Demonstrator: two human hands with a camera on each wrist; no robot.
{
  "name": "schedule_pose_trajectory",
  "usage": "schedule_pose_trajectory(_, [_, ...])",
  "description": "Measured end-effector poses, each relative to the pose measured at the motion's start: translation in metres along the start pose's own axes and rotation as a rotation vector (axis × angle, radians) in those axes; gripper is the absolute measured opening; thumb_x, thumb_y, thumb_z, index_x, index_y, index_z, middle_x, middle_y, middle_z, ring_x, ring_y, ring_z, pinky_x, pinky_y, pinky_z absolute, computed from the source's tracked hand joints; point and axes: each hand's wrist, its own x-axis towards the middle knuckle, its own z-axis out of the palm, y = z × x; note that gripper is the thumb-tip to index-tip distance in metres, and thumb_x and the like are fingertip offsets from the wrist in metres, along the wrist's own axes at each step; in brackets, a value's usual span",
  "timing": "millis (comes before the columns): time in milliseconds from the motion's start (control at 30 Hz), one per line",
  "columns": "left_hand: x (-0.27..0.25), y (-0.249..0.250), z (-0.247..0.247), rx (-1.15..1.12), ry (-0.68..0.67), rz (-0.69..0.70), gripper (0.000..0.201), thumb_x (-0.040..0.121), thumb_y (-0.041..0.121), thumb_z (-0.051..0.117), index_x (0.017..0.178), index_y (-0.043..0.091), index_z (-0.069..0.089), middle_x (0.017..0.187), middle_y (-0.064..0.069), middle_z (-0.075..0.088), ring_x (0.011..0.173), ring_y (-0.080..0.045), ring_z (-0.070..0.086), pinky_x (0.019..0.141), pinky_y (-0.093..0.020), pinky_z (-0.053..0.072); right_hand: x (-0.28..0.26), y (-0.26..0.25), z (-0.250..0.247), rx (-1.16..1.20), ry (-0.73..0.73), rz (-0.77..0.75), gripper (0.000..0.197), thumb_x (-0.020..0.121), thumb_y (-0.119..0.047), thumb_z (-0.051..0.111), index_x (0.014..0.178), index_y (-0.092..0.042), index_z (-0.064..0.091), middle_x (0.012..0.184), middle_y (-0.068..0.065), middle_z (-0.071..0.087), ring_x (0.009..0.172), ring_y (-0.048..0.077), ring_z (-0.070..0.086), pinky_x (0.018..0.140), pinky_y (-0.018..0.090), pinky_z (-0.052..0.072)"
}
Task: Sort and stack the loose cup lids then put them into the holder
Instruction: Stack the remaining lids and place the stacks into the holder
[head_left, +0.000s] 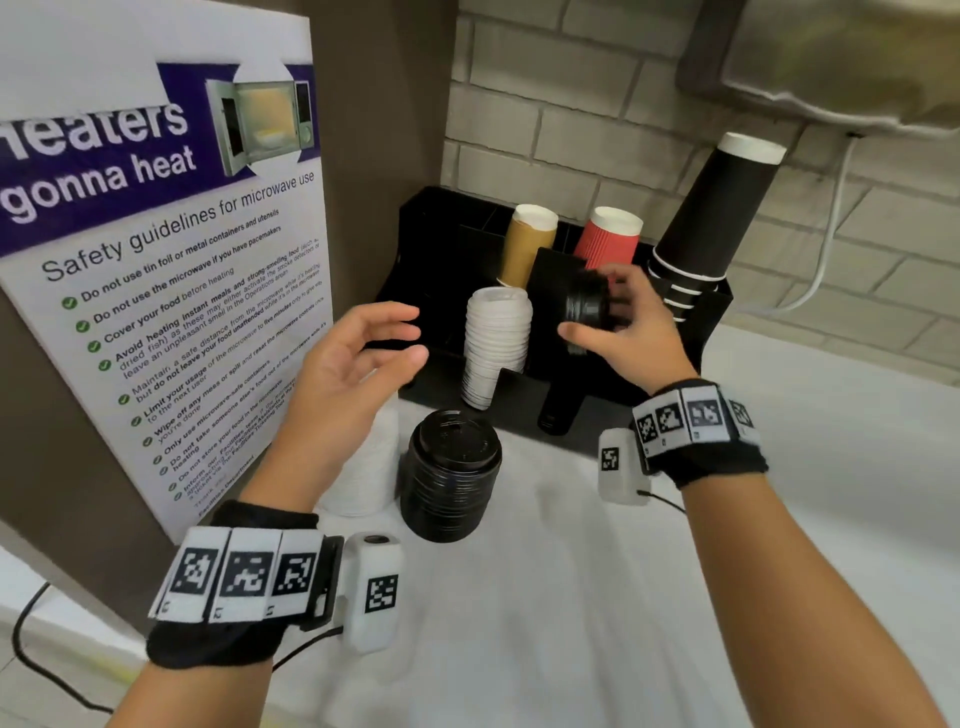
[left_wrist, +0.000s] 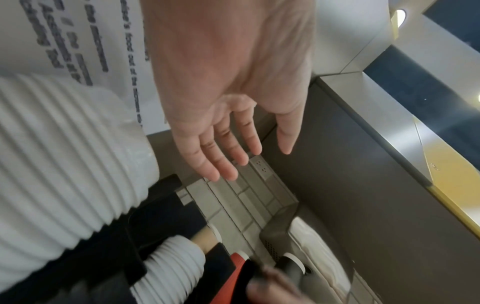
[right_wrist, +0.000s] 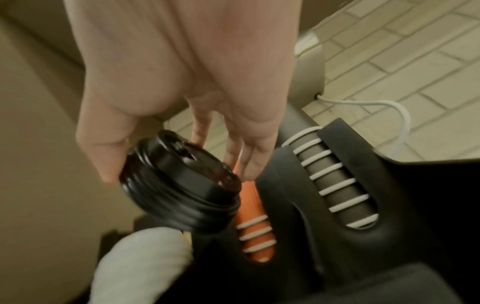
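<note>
My right hand (head_left: 602, 312) grips a short stack of black lids (head_left: 586, 306), tilted on its side, over the black holder (head_left: 431, 228), right of the white lid stack (head_left: 496, 345) that stands in a holder slot. In the right wrist view thumb and fingers clasp the black lids (right_wrist: 182, 185). My left hand (head_left: 384, 343) hovers open and empty left of the white stack, above a second white lid stack (head_left: 363, 467) on the counter. A taller black lid stack (head_left: 449, 475) stands on the counter in front of the holder.
The holder also carries brown cups (head_left: 527, 241), red cups (head_left: 608, 239) and black cups (head_left: 711, 218). A safety poster (head_left: 156, 270) leans at the left. A tiled wall (head_left: 571, 104) and a white cable (head_left: 826, 249) are behind. The white counter (head_left: 597, 597) stretches toward me.
</note>
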Motion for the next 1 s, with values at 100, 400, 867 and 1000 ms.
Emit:
schedule_pose_trajectory(100, [0.001,0.000,-0.007,-0.013,0.032,0.031,0.026,0.079,0.026,0.066,0.105,0.033,0.066,0.094,0.015,0.068,0.088,-0.016,0.067,0.087,-0.027,0.056,0.016,0.024,0.010,-0.264,-0.174,0.072,0.072,0.067,-0.024,0.085,0.128,-0.024,0.046,0.123,0.007,0.048,0.109,0.021,0.051,0.087,0.025,0.044])
schedule_pose_trajectory(400, [-0.004,-0.001,-0.015,-0.003,0.064,0.043,0.022,0.081,0.026,0.066,0.102,0.034,0.067,0.088,0.016,0.067,0.082,-0.010,0.067,0.078,-0.021,0.054,0.042,0.036,0.021,-0.575,-0.488,0.106,0.072,0.070,-0.026,0.080,0.132,-0.016,0.044,0.127,0.005,0.047,0.100,0.016,0.045,0.080,0.024,0.038])
schedule_pose_trajectory(867, [-0.009,0.005,-0.006,0.030,0.073,0.022,0.021,0.091,0.006,0.062,0.106,0.021,0.064,0.085,0.014,0.066,0.076,-0.006,0.065,0.080,-0.022,0.054,0.029,0.039,0.055,-1.043,-0.704,0.081,0.076,0.057,-0.025,0.084,0.118,-0.010,0.042,0.109,0.008,0.051,0.096,0.026,0.056,0.061,0.033,0.045])
schedule_pose_trajectory(1000, [-0.010,0.006,-0.007,0.031,0.076,0.015,0.022,0.091,0.005,0.062,0.105,0.022,0.064,0.085,0.014,0.065,0.077,-0.007,0.065,0.081,-0.023,0.054,0.024,0.045,0.061,-1.040,-0.707,0.081,0.074,0.057,-0.020,0.084,0.116,-0.009,0.041,0.109,0.009,0.056,0.093,0.027,0.060,0.058,0.031,0.045])
